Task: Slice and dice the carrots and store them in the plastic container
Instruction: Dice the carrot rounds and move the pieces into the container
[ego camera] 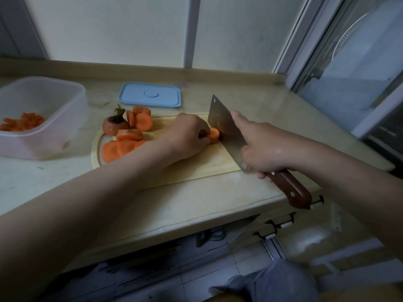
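On the pale wooden cutting board point(196, 168) my left hand point(187, 136) holds a short carrot piece point(214, 135) with curled fingers. My right hand point(261, 149) grips the brown handle of a cleaver point(226, 129), index finger laid along the blade's spine; the blade stands against the carrot's cut end. Several round carrot slices point(122, 147) lie at the board's left, with more slices point(140, 118) behind them beside a carrot top point(114, 125) with its stem. The clear plastic container point(54, 101) at the left holds diced carrot point(21, 124).
A light blue lid point(150, 94) lies flat behind the board near the wall. The counter's front edge runs just below the board, with drawer handles point(277, 227) under it. A window frame point(370, 88) closes off the right side.
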`<state>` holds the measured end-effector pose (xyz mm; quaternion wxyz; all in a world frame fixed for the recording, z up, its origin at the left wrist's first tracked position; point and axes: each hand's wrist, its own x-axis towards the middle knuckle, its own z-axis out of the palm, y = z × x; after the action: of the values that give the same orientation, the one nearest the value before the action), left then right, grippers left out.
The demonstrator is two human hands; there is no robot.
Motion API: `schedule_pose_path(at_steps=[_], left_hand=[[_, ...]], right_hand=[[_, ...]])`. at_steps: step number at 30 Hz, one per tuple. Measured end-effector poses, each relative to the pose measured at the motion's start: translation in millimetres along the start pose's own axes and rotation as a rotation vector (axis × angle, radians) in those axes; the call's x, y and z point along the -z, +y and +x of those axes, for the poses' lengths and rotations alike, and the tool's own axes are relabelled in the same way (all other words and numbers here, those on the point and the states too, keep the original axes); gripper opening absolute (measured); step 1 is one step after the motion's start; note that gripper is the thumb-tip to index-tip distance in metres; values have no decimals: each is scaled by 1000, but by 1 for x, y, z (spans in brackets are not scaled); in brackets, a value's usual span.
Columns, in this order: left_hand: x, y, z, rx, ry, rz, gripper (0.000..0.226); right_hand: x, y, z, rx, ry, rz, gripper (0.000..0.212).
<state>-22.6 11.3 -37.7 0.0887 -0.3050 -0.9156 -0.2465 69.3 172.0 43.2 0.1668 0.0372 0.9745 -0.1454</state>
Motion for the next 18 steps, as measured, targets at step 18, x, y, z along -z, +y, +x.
schedule_pose_path(at_steps=[18], left_hand=[[-13, -15, 0, -159, 59, -18, 23]], right_hand=[[9, 5, -5, 23, 159, 135, 95]])
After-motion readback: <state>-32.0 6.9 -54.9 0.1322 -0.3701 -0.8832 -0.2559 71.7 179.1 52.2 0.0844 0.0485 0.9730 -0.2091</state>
